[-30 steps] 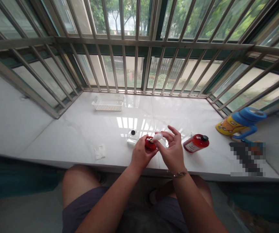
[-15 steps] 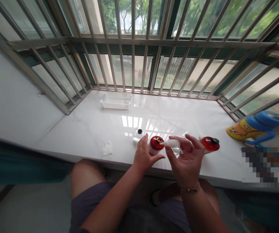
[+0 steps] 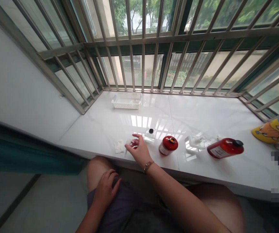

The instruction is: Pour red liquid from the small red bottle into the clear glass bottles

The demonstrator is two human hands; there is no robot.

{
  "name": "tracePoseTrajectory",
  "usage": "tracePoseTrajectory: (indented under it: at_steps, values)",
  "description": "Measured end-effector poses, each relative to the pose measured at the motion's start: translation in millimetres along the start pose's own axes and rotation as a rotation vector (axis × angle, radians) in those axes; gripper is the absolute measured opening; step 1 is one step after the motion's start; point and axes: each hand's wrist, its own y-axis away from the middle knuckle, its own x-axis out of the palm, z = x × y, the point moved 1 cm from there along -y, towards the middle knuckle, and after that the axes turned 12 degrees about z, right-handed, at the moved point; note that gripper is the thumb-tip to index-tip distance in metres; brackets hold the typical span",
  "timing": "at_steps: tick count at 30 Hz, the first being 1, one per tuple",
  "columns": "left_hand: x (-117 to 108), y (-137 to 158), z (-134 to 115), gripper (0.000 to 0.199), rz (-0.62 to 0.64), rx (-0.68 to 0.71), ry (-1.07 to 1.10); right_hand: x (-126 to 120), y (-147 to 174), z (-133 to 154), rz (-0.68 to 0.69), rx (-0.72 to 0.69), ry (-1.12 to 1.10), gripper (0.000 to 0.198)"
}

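My right hand (image 3: 139,149) reaches left across the counter, thumb and fingers pinching a small white translucent funnel-like piece (image 3: 128,144) that they partly hide. Its narrow end points down beside a folded white tissue (image 3: 119,147); whether they touch I cannot tell. My left hand (image 3: 106,187) rests on my left thigh, fingers laid out and holding nothing. Right of my right hand stand a small clear bottle with a black cap (image 3: 150,135) and an uncapped red bottle (image 3: 168,145), its round mouth showing.
Farther right are a clear plastic piece (image 3: 195,144) and a second red bottle (image 3: 224,148) with a black cap. A white perforated basket (image 3: 126,104) sits at the back left. A yellow and blue flask (image 3: 275,129) lies at the right edge. Metal window bars (image 3: 163,66) close off the back.
My right hand has carried the white funnel-like piece from the open red bottle leftward to the tissue. My left hand has left the bottle and dropped to my thigh. The view has shifted.
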Motion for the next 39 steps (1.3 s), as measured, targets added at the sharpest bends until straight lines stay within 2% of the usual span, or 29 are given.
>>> tracePoseTrajectory:
  at_steps: [2,6,11,16,19,25,31,37,39]
  values:
    - [0,5,8,0.020,-0.003,-0.041,-0.024,13,-21,-5,0.036,0.056,0.087,0.061]
    - [3,-5,0,0.022,0.047,-0.029,-0.048,32,-58,-12,0.073,0.108,0.197,0.062]
    - [6,-16,-4,0.021,0.061,-0.031,-0.058,40,-79,-17,0.135,0.124,0.353,0.055]
    - [8,-14,0,0.022,0.063,-0.030,-0.062,33,-68,-16,0.163,0.065,0.446,0.056]
    - [9,-14,-1,0.023,0.071,-0.032,-0.071,27,-50,-15,0.171,0.000,0.473,0.048]
    - [14,-17,0,0.023,0.094,-0.021,-0.080,30,-24,-19,0.244,-0.125,0.550,0.045]
    - [16,-15,3,0.019,0.089,-0.020,-0.083,32,-15,-22,0.203,-0.186,0.612,0.043]
    - [17,-17,3,0.019,0.108,-0.026,-0.097,47,-16,-21,0.303,-0.306,0.753,0.035]
    - [17,-17,4,0.018,0.114,-0.029,-0.096,53,-19,-23,0.329,-0.326,0.822,0.026]
